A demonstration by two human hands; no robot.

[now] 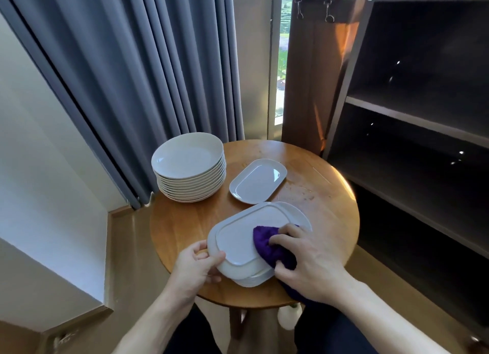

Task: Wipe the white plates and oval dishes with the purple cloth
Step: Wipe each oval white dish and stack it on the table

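The top dish [243,234] lies upside down on a pile of oval dishes [254,279] at the near side of the round tabletop [317,184]. The left hand [197,267] grips its left rim, thumb on top and fingers curled underneath. The right hand [309,258] is curled over the bunched purple cloth [270,244] and presses it onto the right part of the dish's underside. A tail of cloth hangs past the wrist, over the tabletop's near edge.

One dish [258,180] lies alone in the middle. A tall stack of round plates [189,165] stands at the far left, close to the rim.

The main risk is likely sliding. Glazed dishes probably offer little grip on one another, so a firm sideways stroke could push the top dish across the pile, or shove the whole pile. The pile already sits near the front edge, and the dishes in it look unevenly lined up. If the left hand's hold slackens during a stroke, the dish could tip off towards the person's lap. The hanging cloth tail might also catch under the pile's rim and drag it. A wide sweep of the left elbow could reach the plate stack, which has little room to spare behind it.
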